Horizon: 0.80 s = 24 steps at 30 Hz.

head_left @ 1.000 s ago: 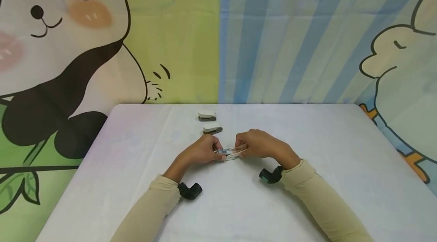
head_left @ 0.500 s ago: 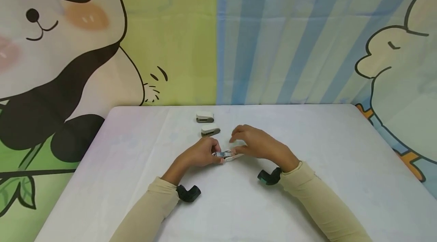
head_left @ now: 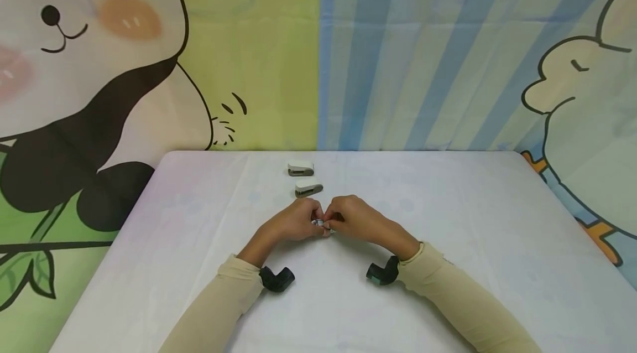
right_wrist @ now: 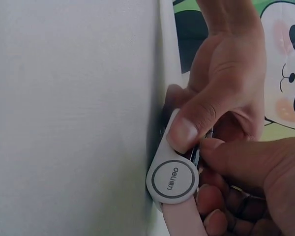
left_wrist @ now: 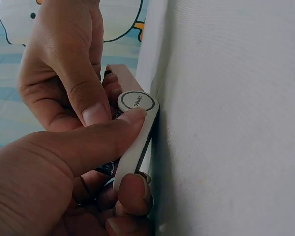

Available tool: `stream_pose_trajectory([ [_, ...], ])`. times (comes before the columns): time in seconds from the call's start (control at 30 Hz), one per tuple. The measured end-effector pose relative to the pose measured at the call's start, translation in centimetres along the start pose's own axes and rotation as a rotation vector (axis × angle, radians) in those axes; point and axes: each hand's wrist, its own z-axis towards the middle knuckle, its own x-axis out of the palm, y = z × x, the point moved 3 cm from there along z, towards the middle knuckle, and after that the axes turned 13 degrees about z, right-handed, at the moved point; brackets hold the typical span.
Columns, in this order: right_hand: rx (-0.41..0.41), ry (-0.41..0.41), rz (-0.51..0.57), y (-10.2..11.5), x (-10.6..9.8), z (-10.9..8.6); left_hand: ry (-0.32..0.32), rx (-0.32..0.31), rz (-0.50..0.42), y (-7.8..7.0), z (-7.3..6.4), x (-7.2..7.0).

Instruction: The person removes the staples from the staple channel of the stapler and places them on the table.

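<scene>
A small stapler (left_wrist: 146, 118) lies spread apart low at the table, its white round-ended side marked with a brand name and a pale pinkish arm (right_wrist: 183, 216) reaching out past it. My left hand (head_left: 291, 223) grips its white side, thumb on top and fingers curled beneath. From the other side my right hand (head_left: 362, 219) closes its thumb and fingers on the metal rail (right_wrist: 195, 153) of the stapler. Any small piece between the right fingertips is hidden. In the head view the hands cover most of the stapler.
Two more white and grey staplers stand beyond the hands, the nearer stapler (head_left: 308, 187) close to the left knuckles and the farther stapler (head_left: 301, 169) towards the back edge. A white cloth covers the table (head_left: 448, 203). A printed curtain (head_left: 398, 65) hangs behind.
My right hand first lifted its fingers off the stapler and spread them, then moved left and closed at the stapler beside the left fingertips. The left hand keeps its grip in place.
</scene>
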Motion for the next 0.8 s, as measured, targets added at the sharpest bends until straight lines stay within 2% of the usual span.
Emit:
stream_pose_trajectory([
  [0.17,0.011,-0.010,-0.027,-0.1,0.3,0.0,0.015,-0.014,0.010,-0.3,0.1,-0.3],
  [0.33,0.060,-0.033,0.027,-0.1,0.8,0.1,0.025,-0.029,0.029,0.0,0.1,-0.1],
  [0.47,0.098,-0.048,0.059,-0.2,1.0,0.1,0.021,-0.017,0.022,0.1,0.1,0.1],
  [0.8,0.075,-0.096,0.023,0.0,1.2,0.1,0.018,-0.014,0.012,-0.4,-0.1,-0.4],
])
